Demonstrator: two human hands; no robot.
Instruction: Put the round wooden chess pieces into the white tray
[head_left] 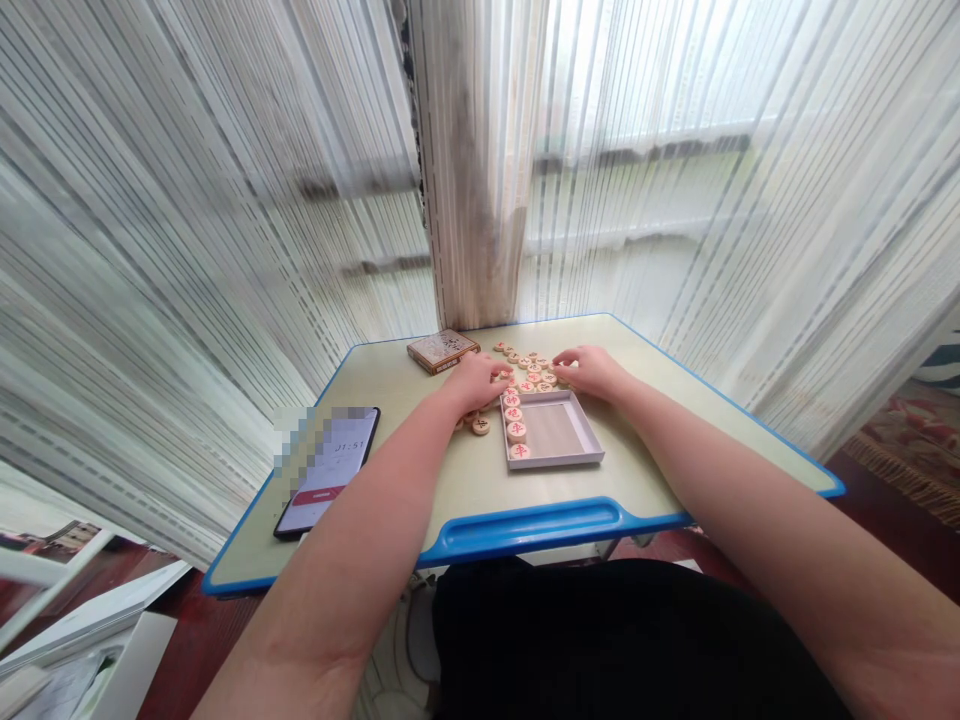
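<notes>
Round wooden xiangqi pieces [533, 378] with red or dark characters lie loosely grouped behind a shallow white box tray [559, 463]. Along the tray's left side stands a row of red-marked xiangqi pieces [516, 430]. My left hand [477, 380] is at the tray's back left corner, with thumb and fingers closed around a xiangqi piece [504, 377]. More pieces, such as a dark-marked one [481, 426], lie beneath and beside that hand. My right hand [592, 371] hovers at the group's right edge, fingers loosely bent and apart; its fingertips are close to the outer pieces.
A patterned box lid [442, 350] lies at the back left of the pale table [637, 440], which has a blue rim. A phone [330, 475] showing a timer rests at the left. Sheer striped curtains [300, 150] hang just behind the table.
</notes>
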